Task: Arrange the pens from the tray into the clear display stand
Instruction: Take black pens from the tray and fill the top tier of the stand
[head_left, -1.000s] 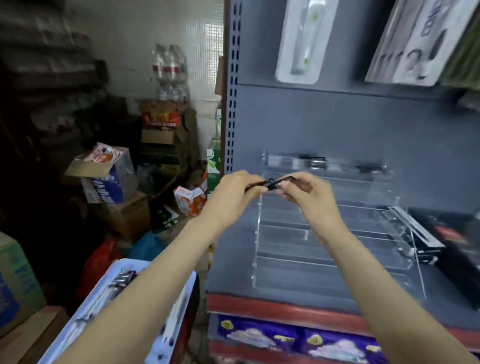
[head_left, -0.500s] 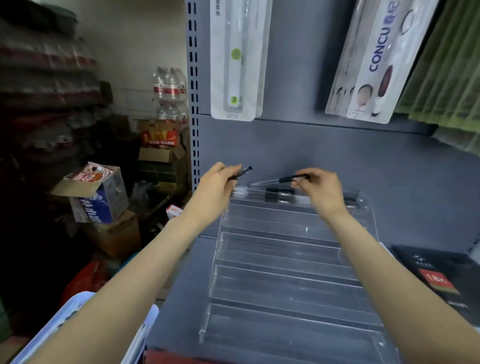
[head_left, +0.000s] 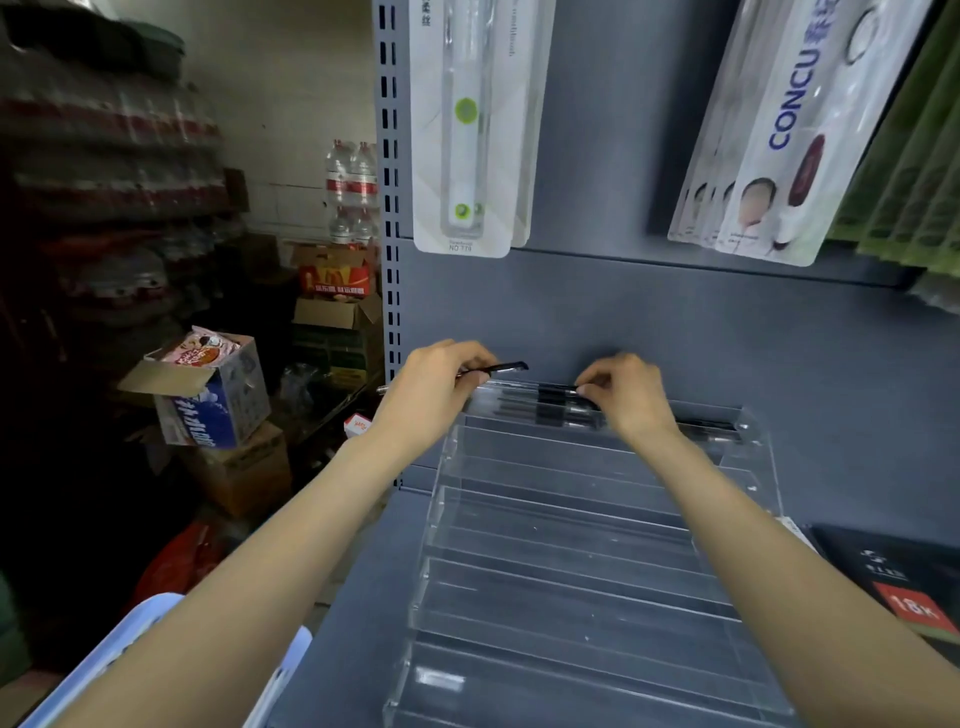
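Since 0.5 s ago right hand (head_left: 631, 397) lowered black pen (head_left: 558, 391) to top tier of clear tiered acrylic stand (head_left: 571, 525) | fingers pinching it | left hand (head_left: 434, 387) grips spare pen (head_left: 496, 368) | I judge: release next.

Both bare forearms extend from the bottom corners of the frame toward its centre, converging slightly. The left hand (head_left: 434, 384) sits left of centre, back up, fingers curled in a pinch. The right hand (head_left: 626, 392) sits right of centre, level with it, fingertips (head_left: 584, 388) pinched together and pointing left.

two bare forearms and hands (head_left: 441, 384), no sleeves visible.
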